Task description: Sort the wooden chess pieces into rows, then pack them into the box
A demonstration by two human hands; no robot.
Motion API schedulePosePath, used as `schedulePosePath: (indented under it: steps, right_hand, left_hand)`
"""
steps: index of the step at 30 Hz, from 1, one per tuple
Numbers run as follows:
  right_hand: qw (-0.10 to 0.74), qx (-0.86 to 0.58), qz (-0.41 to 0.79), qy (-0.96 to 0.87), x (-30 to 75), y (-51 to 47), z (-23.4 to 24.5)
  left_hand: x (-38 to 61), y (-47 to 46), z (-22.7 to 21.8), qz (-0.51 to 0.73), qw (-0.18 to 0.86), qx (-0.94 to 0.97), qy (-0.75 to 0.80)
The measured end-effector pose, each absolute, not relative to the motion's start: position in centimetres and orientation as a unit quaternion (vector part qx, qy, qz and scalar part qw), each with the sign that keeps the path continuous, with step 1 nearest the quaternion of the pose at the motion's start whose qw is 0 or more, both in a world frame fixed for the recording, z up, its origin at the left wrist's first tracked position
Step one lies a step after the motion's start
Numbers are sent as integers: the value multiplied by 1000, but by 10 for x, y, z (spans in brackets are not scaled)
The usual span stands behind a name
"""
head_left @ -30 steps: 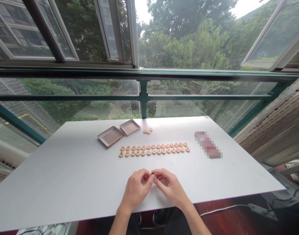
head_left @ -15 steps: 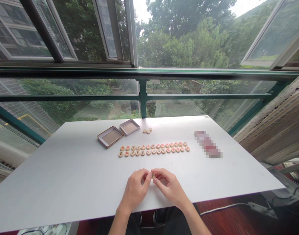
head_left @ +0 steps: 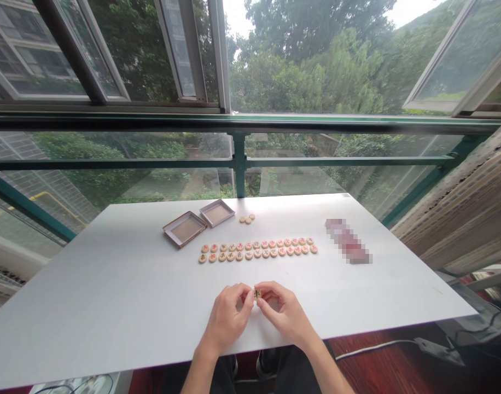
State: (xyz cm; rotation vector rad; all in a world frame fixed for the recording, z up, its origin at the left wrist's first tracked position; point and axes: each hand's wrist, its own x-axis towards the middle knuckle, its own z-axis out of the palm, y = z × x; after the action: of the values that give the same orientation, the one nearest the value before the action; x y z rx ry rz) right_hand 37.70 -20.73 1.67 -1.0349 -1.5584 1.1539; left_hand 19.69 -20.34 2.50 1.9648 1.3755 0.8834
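Observation:
Between my fingertips, above the near part of the white table [head_left: 123, 306], is a round Chinese chess piece [head_left: 257, 294] with a black character facing me. My left hand [head_left: 231, 313] pinches its left edge with thumb and forefinger. My right hand [head_left: 281, 312] pinches the right edge in the same way. Beyond my hands lie two rows of chess pieces [head_left: 249, 255], side by side, with red or black characters on top. Fingertips hide part of the held piece's rim.
Behind the rows, a small group of chess pieces [head_left: 248, 221] shows plain faces. Two shallow box halves, one brown-edged [head_left: 168, 236] and one paler [head_left: 204, 219], sit at the back left. A pixelated reddish item [head_left: 349, 241] lies right. A green railing [head_left: 239, 180] runs behind the table.
The held chess piece has turned slightly between my fingers, so more of its black character shows. My hands have barely moved, and the rows are unchanged.

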Motion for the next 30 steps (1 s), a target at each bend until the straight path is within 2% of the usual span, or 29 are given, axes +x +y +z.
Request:
schedulePosePath:
  steps: [30]
  right_hand:
    - [465,-418,472,-622,377,-207,18]
  left_hand:
    - [198,-205,25,325,255,760,502]
